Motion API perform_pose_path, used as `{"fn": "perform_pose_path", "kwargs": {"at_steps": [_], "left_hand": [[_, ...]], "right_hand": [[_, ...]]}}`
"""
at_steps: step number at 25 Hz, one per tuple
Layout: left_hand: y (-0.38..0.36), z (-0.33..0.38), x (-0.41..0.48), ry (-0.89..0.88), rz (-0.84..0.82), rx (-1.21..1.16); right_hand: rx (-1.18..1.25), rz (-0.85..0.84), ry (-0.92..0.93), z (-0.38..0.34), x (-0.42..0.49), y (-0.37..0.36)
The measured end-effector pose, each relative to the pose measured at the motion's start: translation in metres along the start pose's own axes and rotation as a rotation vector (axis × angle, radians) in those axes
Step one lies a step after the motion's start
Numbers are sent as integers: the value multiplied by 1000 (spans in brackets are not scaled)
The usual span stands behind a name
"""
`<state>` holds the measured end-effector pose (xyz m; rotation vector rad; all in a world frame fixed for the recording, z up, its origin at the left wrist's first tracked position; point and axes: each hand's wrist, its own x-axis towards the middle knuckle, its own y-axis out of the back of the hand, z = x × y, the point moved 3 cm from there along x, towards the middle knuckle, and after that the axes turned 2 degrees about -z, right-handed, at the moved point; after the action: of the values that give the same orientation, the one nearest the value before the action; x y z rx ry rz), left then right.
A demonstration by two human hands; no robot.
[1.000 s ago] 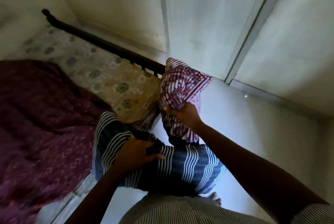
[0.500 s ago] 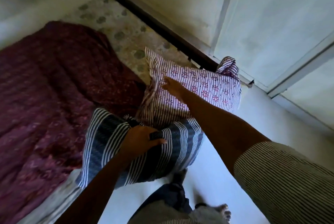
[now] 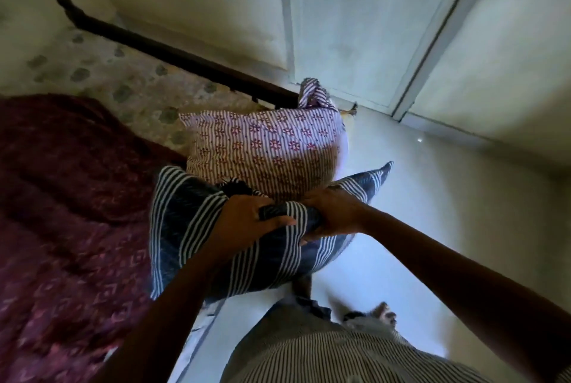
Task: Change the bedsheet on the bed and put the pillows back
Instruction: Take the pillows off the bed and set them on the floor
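A pink-and-white striped pillow (image 3: 265, 150) lies at the head corner of the bed, on the pale spotted mattress cover (image 3: 123, 82). Just in front of it is a navy pillow with white stripes (image 3: 197, 237), held at the bed's edge. My left hand (image 3: 247, 225) grips a fold at the top of the navy pillow. My right hand (image 3: 333, 215) grips the same top edge beside it, fingers curled into the cloth. A maroon patterned sheet (image 3: 61, 197) covers the left part of the bed.
A dark wooden headboard rail (image 3: 173, 58) runs along the far edge of the bed. Pale wardrobe doors (image 3: 355, 27) stand behind it. Glossy white floor (image 3: 417, 197) lies to the right, with my foot (image 3: 383, 316) on it.
My right hand let go of the pink striped pillow, which now lies on the bed, and came back to grip the navy pillow beside my left hand.
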<state>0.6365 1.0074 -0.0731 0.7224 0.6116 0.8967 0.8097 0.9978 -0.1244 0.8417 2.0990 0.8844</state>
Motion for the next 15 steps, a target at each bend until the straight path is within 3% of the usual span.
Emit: {"fn": "perform_pose_path", "kwargs": {"at_steps": [6, 11, 15], "left_hand": [[-94, 102, 58, -214, -234, -62], [-224, 202, 131, -356, -526, 104], [-349, 279, 180, -536, -752, 253]], "right_hand": [[250, 291, -323, 87, -155, -21], [472, 468, -728, 174, -271, -65], [675, 501, -1030, 246, -351, -114]]}}
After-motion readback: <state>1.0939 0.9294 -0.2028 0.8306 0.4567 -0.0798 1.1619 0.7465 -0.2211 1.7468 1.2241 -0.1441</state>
